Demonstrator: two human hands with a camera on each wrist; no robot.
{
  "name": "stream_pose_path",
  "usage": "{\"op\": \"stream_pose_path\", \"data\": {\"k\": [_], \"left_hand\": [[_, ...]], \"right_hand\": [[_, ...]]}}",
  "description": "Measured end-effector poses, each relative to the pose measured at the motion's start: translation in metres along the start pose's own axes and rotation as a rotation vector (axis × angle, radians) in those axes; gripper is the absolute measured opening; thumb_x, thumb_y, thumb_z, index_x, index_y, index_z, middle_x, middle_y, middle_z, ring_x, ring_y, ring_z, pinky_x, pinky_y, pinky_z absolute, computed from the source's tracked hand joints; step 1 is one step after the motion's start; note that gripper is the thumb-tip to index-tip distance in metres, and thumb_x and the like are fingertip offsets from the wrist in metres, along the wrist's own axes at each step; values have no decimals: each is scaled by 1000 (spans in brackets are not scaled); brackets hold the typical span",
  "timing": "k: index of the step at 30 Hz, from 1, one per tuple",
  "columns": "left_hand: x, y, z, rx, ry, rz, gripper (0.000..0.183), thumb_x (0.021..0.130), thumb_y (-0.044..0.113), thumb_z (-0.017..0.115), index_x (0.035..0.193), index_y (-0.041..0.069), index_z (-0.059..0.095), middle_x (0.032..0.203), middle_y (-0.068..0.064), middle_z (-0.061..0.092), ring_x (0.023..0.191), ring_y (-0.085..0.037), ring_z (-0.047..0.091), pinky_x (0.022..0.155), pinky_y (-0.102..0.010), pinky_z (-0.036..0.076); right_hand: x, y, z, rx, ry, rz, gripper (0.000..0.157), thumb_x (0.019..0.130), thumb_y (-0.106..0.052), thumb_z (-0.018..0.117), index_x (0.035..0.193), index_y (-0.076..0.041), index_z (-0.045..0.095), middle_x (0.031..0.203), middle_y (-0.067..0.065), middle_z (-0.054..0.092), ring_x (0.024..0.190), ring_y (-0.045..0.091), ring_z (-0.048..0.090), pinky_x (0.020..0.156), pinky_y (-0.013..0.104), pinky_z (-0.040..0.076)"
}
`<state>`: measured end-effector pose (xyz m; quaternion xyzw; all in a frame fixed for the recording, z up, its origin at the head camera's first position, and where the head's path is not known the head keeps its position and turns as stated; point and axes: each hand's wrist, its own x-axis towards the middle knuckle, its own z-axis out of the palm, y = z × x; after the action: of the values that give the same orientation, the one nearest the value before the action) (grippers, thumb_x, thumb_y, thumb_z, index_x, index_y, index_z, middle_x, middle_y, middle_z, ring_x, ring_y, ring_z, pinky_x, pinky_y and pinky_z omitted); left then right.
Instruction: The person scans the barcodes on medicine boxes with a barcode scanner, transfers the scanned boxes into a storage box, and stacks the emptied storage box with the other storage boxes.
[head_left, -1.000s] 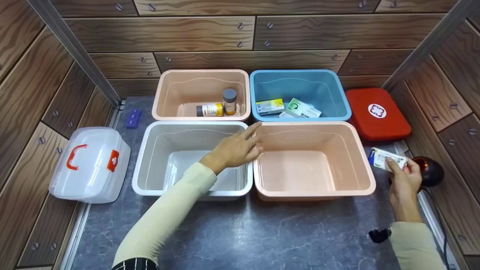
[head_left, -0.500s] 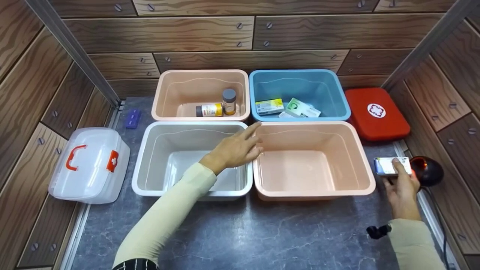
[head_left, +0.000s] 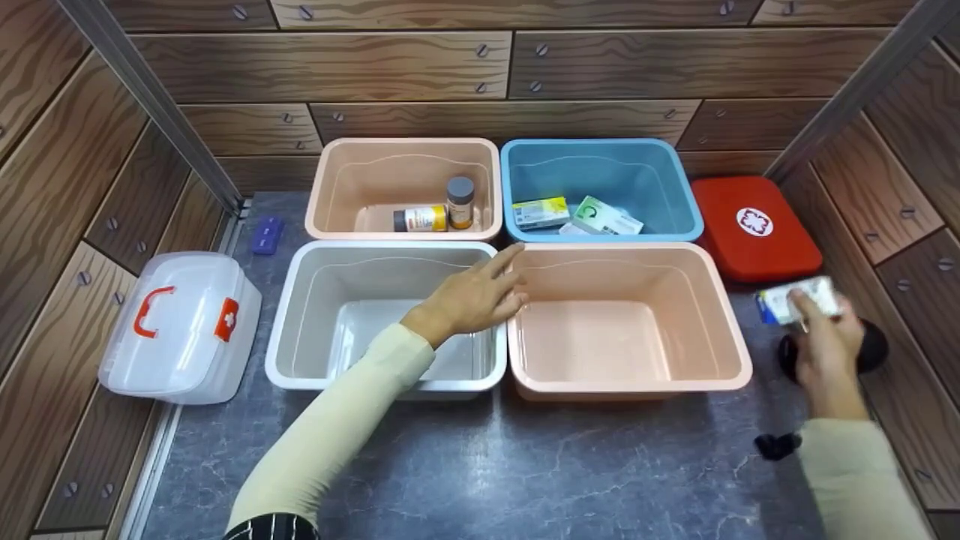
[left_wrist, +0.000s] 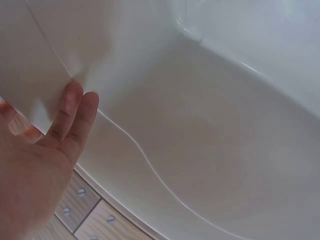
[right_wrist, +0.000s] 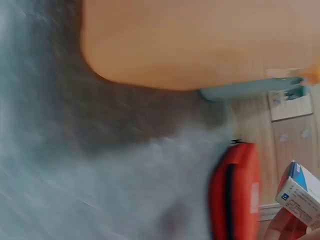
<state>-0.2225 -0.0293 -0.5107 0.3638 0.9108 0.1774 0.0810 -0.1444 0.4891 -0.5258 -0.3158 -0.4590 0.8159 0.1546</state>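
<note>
My right hand (head_left: 829, 352) pinches a small white medicine box (head_left: 799, 300) with a blue end, thumb on top. The box is held above the table, to the right of the front peach bin (head_left: 630, 386). In the right wrist view, the box (right_wrist: 302, 195) shows printed sides at the right edge. Partly hidden behind that hand is a black rounded device (head_left: 874, 349). My left hand (head_left: 472, 300) rests with loosely extended fingers at the adjoining rims of the grey bin (head_left: 386, 386) and the front peach bin. It holds nothing.
The rear peach bin (head_left: 315, 195) holds two pill bottles (head_left: 460, 202). Several medicine boxes (head_left: 607, 217) lie in the blue bin (head_left: 694, 210). A red first-aid case (head_left: 757, 255) stands right, a white lidded medicine chest (head_left: 180, 330) left, near a purple pill case (head_left: 266, 235).
My right hand tilted the box near the black device, where red light fell, then raised it up and to the right. The left hand has stayed in place.
</note>
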Motion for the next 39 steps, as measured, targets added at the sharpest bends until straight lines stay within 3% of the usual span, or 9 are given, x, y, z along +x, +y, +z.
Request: {"op": "stream_pose_path", "data": {"k": [8,15,20,25,29,33,36,39], "left_hand": [[1,0,0,5,-5,-3,57,114,50,38,156,17,59,185,-3,14,152,-43,50,115,-57,54],[1,-1,1,11,-13,-6,59,114,51,36,157,17,56,185,-3,13,152,-43,50,113,-56,56],[1,0,1,15,-6,-6,57,114,51,37,151,14,59,185,-4,15,152,-41,51,111,-55,58],[1,0,0,34,5,-10,51,113,52,38,139,15,63,185,-3,16,147,-39,55,106,-53,60],[1,-1,1,42,13,-4,48,113,52,38,130,15,64,184,-3,18,143,-39,58,103,-53,62],[1,-3,1,42,22,-1,48,113,51,38,130,15,64,184,-3,19,141,-38,59,102,-52,62],[2,-3,1,39,22,-4,47,113,51,39,131,15,64,184,-3,19,142,-37,59,103,-51,62],[2,-2,1,40,14,-7,48,114,51,39,134,16,64,184,-2,18,143,-36,58,103,-51,62]], "right_hand": [[-3,-60,66,-304,-126,-212,37,88,1,88,114,-18,68,101,-5,68,82,4,68,70,14,61],[3,-68,125,-361,-310,-331,34,88,6,85,111,-13,68,91,-4,72,79,6,71,69,16,61],[10,-51,168,-526,-347,-432,31,90,2,83,111,-18,70,91,-7,69,81,5,66,67,13,57],[20,-21,207,-768,-394,-501,33,95,-6,79,124,-18,67,100,-12,63,90,4,61,74,11,55],[28,7,232,-866,-437,-460,41,98,-12,79,136,-10,63,101,-12,63,88,2,64,75,13,58],[36,33,252,-898,-464,-390,52,99,-14,79,144,-2,58,106,-2,65,84,3,66,72,14,60],[38,47,262,-990,-448,-376,57,100,-19,78,150,-2,55,120,10,66,92,8,66,72,14,58],[38,59,270,-1093,-430,-373,59,102,-23,76,153,-4,53,137,20,65,109,20,68,84,23,60]]}}
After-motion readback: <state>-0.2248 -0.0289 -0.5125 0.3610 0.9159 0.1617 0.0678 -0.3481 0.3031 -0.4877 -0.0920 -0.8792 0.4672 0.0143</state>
